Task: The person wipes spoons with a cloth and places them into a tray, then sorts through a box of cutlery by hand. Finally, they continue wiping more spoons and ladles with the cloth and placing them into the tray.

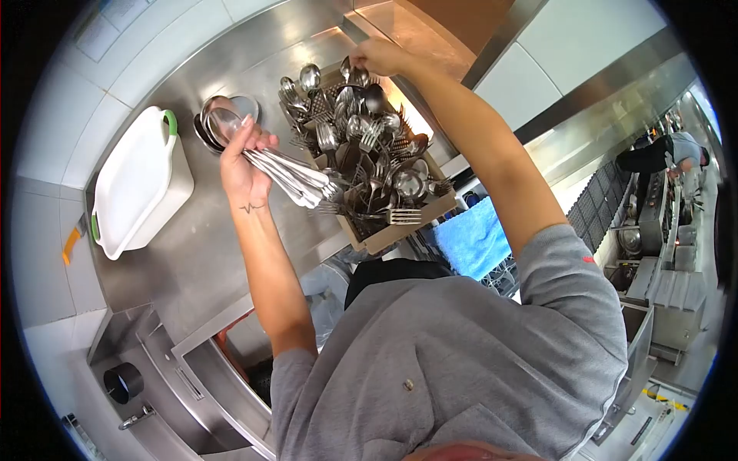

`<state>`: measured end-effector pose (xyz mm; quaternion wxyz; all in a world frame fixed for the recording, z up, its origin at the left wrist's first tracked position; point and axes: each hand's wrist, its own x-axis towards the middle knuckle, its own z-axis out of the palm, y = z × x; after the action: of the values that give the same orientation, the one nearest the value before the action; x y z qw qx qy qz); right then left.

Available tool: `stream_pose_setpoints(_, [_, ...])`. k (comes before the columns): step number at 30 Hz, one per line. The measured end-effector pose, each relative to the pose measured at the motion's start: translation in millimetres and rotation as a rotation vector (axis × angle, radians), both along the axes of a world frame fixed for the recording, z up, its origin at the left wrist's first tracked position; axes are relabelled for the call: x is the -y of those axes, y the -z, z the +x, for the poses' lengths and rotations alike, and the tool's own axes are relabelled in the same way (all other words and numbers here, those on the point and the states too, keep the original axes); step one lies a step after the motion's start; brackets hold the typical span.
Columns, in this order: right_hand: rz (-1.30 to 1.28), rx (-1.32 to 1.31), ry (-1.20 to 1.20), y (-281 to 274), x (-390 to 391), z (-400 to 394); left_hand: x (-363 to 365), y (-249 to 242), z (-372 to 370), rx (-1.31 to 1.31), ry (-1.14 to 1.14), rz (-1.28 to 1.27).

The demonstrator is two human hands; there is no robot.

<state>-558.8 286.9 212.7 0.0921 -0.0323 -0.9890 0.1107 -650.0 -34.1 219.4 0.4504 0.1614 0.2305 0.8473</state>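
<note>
My left hand (247,157) is closed around a bunch of metal spoons (288,175). Their handles point toward the lower right, and rounded bowls show beyond my fingers at the upper left. At the far end of a cutlery rack (373,244), my right hand (378,58) has its fingers curled onto a spoon (346,69) standing among the others. Spoons and forks fill the rack upright, packed closely together. A fork (403,217) lies across its near end. Part of what my right fingertips touch is hidden.
A white tub (138,184) with green handles stands on the steel counter (207,230) at left. A blue cloth (473,238) hangs right of the rack. A sink basin (165,361) is at lower left. Another person (676,154) bends over equipment at far right.
</note>
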Motion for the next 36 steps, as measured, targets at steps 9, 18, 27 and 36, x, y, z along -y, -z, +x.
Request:
stream_pose_setpoints(9, [0.109, -0.518, -0.425, -180, 122, 15, -25, -32, 14, -0.291, -0.049, 0.098])
stream_pose_setpoints(18, [0.221, -0.098, 0.297, -43, 63, -14, -17, -29, 21, -0.107, -0.083, 0.057])
stream_pose_setpoints(27, [0.225, 0.227, 0.444, -18, 70, 32, -4, -13, 10, 0.003, -0.136, -0.019])
stream_pose_setpoints(36, [0.199, 0.04, 0.322, 2, 63, 40, -10, 2, 3, 0.05, 0.006, 0.032])
